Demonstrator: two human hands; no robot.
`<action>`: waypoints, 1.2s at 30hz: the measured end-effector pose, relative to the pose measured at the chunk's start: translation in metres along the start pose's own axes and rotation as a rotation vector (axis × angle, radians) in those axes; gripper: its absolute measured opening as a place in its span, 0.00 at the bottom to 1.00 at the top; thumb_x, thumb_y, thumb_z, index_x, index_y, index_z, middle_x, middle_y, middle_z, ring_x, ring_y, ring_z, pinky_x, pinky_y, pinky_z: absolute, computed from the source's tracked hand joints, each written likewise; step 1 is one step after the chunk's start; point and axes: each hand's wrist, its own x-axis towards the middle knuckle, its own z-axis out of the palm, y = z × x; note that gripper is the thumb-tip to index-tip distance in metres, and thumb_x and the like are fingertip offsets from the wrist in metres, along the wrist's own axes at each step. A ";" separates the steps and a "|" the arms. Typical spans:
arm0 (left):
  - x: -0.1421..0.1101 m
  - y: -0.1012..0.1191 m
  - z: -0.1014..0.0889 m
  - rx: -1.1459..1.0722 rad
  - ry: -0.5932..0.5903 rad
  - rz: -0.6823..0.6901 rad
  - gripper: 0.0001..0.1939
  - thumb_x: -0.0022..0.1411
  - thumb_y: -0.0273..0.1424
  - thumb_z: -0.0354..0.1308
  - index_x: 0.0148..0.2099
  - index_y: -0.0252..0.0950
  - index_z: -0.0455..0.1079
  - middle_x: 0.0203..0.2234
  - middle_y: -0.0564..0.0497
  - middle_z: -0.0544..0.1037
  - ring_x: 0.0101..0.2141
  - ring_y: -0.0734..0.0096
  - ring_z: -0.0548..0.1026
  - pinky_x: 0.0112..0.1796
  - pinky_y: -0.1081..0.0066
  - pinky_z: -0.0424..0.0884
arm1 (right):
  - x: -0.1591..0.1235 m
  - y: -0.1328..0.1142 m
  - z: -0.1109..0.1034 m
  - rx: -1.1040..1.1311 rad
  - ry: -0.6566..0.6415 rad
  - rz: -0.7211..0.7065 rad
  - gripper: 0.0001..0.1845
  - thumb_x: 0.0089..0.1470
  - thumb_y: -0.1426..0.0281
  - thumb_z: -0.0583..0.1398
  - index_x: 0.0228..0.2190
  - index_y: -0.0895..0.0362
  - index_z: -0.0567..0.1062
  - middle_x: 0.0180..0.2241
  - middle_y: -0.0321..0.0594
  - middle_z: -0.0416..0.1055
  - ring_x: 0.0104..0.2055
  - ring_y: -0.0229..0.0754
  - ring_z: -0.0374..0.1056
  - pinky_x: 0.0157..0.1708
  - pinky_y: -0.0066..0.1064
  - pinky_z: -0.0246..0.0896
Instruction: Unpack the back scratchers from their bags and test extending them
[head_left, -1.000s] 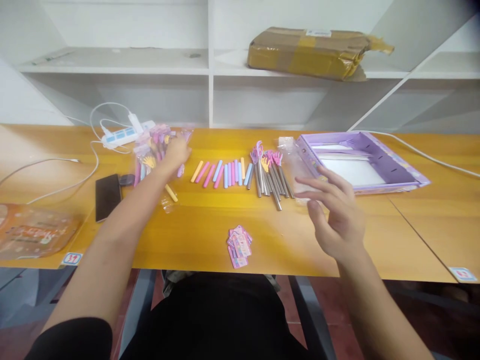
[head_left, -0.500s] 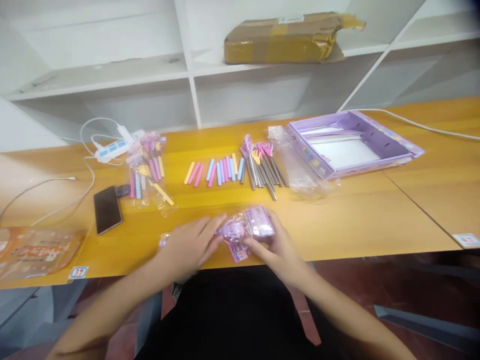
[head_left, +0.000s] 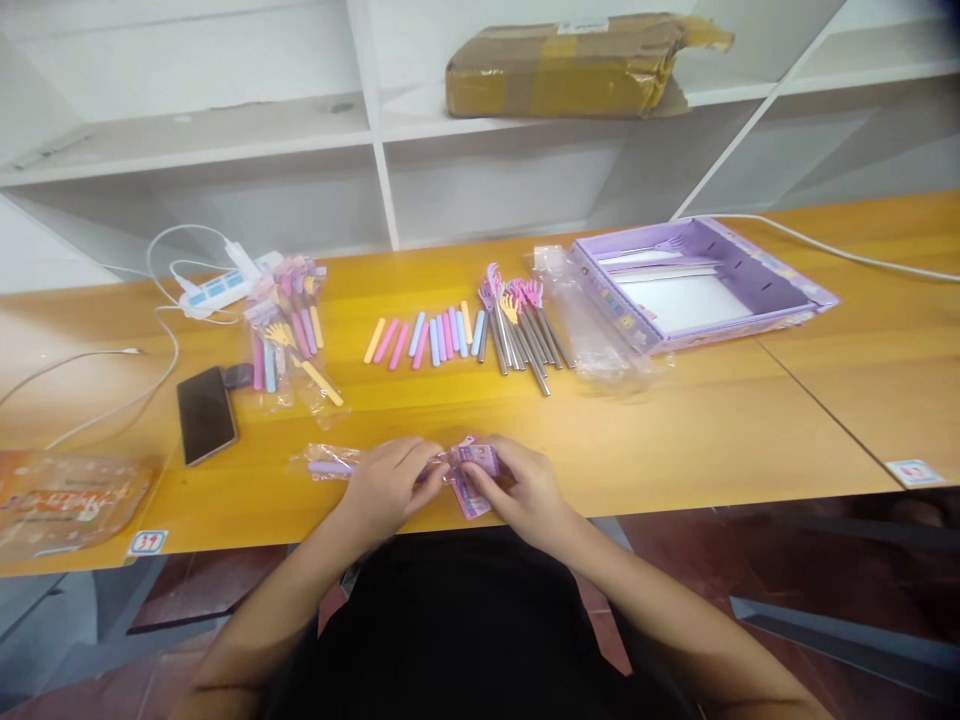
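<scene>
My left hand (head_left: 394,490) is closed on a clear plastic bag with a purple back scratcher (head_left: 330,468) in it; the handle sticks out to the left, and my fingers cover its head. My right hand (head_left: 529,490) pinches a small purple printed card (head_left: 480,459) at the right end of the bag. Another pink-purple card (head_left: 470,500) lies just below. Beyond my hands is a row of coloured handle sleeves (head_left: 439,338). Beside it lie several hand-shaped back scratchers (head_left: 525,330) with bare metal rods. Bagged back scratchers (head_left: 300,325) form a pile to the left.
A purple open box (head_left: 705,320) stands at the back right, with loose clear plastic bags (head_left: 607,330) beside it. At left are a phone (head_left: 208,415), a white power strip (head_left: 225,290) and an orange package (head_left: 67,500). A taped carton (head_left: 555,75) sits on the shelf.
My hands have come closer together over the bag. My right hand and the purple card have shifted left and turned, and the bagged purple handle shows more at left.
</scene>
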 end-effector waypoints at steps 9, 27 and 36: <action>-0.002 0.000 0.006 0.090 0.048 0.101 0.06 0.78 0.33 0.61 0.44 0.39 0.74 0.28 0.52 0.80 0.30 0.64 0.76 0.34 0.61 0.66 | 0.000 0.016 0.010 -0.049 0.064 -0.147 0.12 0.75 0.73 0.57 0.56 0.49 0.71 0.45 0.43 0.78 0.45 0.45 0.80 0.46 0.38 0.81; -0.006 0.007 0.007 -0.014 -0.030 0.153 0.11 0.79 0.27 0.54 0.40 0.39 0.73 0.29 0.51 0.78 0.31 0.66 0.74 0.34 0.63 0.69 | 0.004 0.014 0.008 -0.202 0.106 -0.279 0.11 0.69 0.80 0.60 0.43 0.50 0.73 0.50 0.47 0.74 0.52 0.48 0.77 0.49 0.44 0.81; -0.006 0.004 0.005 0.046 0.030 0.126 0.10 0.78 0.27 0.54 0.41 0.39 0.74 0.27 0.52 0.75 0.29 0.66 0.71 0.32 0.63 0.66 | 0.004 -0.001 -0.005 -0.274 0.157 -0.204 0.14 0.67 0.76 0.62 0.52 0.52 0.79 0.55 0.53 0.69 0.61 0.58 0.71 0.58 0.57 0.76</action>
